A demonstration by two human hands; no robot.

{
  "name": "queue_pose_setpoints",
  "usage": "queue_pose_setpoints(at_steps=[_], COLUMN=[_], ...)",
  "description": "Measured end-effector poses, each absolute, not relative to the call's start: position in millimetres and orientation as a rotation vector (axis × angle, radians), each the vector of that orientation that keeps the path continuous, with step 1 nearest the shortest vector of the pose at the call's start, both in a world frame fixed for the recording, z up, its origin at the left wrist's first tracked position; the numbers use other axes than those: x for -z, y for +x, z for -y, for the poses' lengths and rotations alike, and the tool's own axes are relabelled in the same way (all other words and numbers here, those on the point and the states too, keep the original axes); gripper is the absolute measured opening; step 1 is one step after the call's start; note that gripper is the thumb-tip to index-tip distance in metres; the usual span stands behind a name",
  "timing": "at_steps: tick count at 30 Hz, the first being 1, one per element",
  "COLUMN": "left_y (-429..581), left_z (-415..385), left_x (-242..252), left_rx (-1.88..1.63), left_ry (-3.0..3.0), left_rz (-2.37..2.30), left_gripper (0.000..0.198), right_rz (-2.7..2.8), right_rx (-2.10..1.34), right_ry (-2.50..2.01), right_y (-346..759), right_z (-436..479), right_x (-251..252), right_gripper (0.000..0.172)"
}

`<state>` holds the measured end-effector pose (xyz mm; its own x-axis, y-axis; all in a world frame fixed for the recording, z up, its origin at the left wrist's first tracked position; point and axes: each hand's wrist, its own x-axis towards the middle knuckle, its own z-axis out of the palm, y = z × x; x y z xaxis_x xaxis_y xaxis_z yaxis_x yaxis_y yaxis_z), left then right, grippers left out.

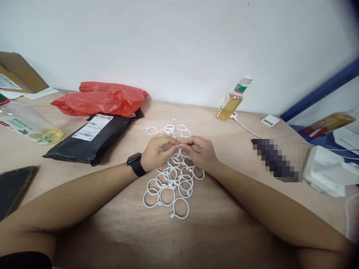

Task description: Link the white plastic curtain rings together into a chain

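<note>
The left hand (158,149) and right hand (203,151) meet fingertip to fingertip, narrowly pinching a small white piece (180,145); the fingers cover most of it, and whether it belongs to a ring cannot be told. Overlapping white rings (174,183) with small tabs lie between the forearms and beyond the hands, which hide part of the group. At left, a phone (15,190), a bottle (30,125) and a cardboard box (25,73) are cut off. Pixelation masks a dark object (276,160). The wood-toned surface (120,231) meets a pale wall (168,45).
</note>
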<state>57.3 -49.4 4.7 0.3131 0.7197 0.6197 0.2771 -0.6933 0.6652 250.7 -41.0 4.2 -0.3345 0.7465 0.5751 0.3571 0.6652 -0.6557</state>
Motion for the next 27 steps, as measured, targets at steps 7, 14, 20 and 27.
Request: queue_pose_setpoints(at_steps=[7,14,20,27], left_y=[56.5,57.5,57.2,57.7], left_z=[49.9,49.6,52.0,48.9], left_x=[-2.2,-4.9,-5.2,-2.7], left_rx=[-1.224,-1.069,-1.065,-1.169], left_ry=[2.137,2.265,2.131,2.063], left_rz=[-0.929,-0.728,-0.936,-1.088], left_gripper=[0.012,0.017,0.022,0.012], right_rz=[1.958,2.225,2.339,2.118], right_rx=[-0.425,-0.358,-0.257,-0.433], right_ry=[-0.940,-1.200,-1.259,-1.200], right_y=[265.1,282.7,279.9,276.8], right_z=[21.9,-4.4,-3.4,4.2], right_x=[0.7,16.2,18.7,10.1], right_gripper=[0.013,0.030,0.022,0.005])
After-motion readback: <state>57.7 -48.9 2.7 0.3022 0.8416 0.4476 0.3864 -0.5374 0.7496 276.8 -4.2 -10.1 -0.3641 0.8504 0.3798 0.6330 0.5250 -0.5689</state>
